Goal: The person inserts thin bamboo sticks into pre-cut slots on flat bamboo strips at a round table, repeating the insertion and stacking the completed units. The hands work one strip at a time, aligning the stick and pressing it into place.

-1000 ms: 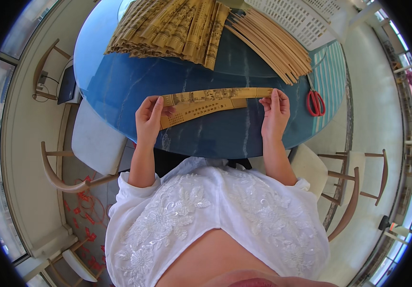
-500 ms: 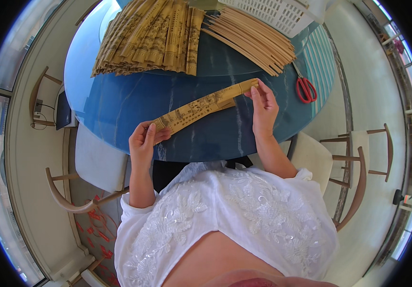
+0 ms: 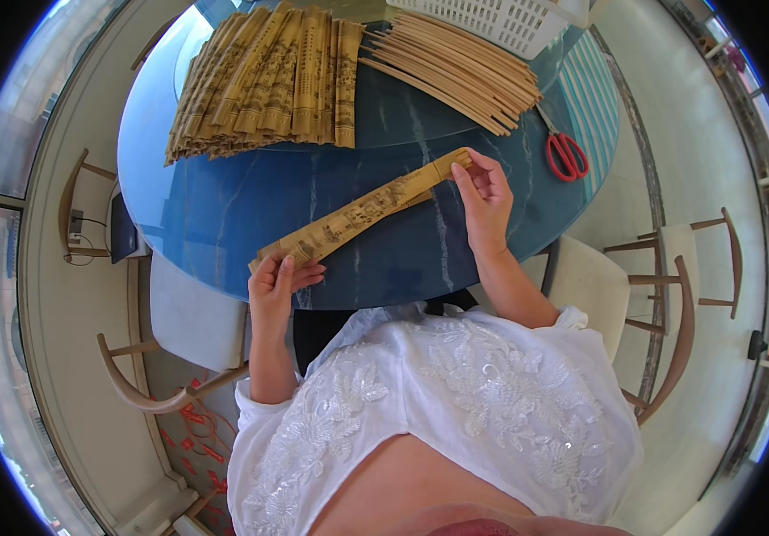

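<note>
A long, narrow, tan paper sleeve (image 3: 362, 213) with dark printed pictures and writing slants over the blue table between my hands. My left hand (image 3: 277, 284) pinches its lower left end, thumb on top and fingers underneath. At the upper right end, my right hand (image 3: 486, 198) grips it between thumb and fingers. Part of another tan layer shows behind the sleeve near the right end; whether it is a fold or a second piece, I cannot tell. Farther off lies a thick pile of similar sleeves (image 3: 268, 85), left of a bundle of thin wooden sticks (image 3: 456, 73).
Red-handled scissors (image 3: 567, 157) lie to the right of the sticks. A white perforated basket (image 3: 527, 29) stands behind them. The round blue marbled table (image 3: 376, 281) curves close to my body, with pale-seated wooden chairs (image 3: 585, 284) on both sides.
The sleeve's left end has slid out past my left hand, which now holds it slightly farther in and lower. My right hand has shifted a little left. The whole view has also moved slightly.
</note>
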Available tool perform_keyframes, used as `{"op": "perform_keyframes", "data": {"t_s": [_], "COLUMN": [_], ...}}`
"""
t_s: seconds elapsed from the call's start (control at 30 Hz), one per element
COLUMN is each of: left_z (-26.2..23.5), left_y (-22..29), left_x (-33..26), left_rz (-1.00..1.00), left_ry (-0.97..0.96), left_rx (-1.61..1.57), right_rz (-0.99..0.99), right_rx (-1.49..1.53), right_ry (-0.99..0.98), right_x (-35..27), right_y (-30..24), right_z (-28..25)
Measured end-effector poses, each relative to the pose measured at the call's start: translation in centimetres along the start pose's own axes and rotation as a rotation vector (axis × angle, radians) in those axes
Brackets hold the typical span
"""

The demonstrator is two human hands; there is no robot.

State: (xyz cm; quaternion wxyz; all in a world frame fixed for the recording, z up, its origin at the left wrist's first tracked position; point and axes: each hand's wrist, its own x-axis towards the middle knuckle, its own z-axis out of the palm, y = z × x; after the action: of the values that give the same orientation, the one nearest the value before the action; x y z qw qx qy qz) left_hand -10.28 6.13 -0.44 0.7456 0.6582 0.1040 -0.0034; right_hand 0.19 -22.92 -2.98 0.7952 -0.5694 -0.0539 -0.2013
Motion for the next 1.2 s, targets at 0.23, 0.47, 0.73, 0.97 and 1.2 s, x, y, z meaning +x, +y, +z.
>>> {"op": "perform_keyframes", "data": {"t_s": [0.23,0.47,0.73,0.97,1.2], "left_z": [0.0,0.3,0.6,0.0,-2.4], "left_y": [-0.4,-0.2,0.7,3.5,9.4], "left_x": [-0.5,-0.8,-1.4,0.6,9.4], "left_rz": [-0.038,0.0,-0.078,-0.064,0.238], "left_ry": [-0.029,-0.052,-0.309,-0.177,0.102], "left_rx": [0.0,0.027,0.088,-0.256,-0.22], "right_rz": [0.045,0.049,0.203,0.247,0.277], "right_rx": [-0.112,-0.122,0.125,0.221,0.109], "right_ry": [0.031,0.067,0.161,0.111,0.001], "right_x": [-0.2,0.0,0.4,0.0,-0.3], "right_y": [-0.4,-0.6,-0.5,-1.7,-1.1], "right_z": [0.5,0.5,-0.3,0.6,0.1]}}
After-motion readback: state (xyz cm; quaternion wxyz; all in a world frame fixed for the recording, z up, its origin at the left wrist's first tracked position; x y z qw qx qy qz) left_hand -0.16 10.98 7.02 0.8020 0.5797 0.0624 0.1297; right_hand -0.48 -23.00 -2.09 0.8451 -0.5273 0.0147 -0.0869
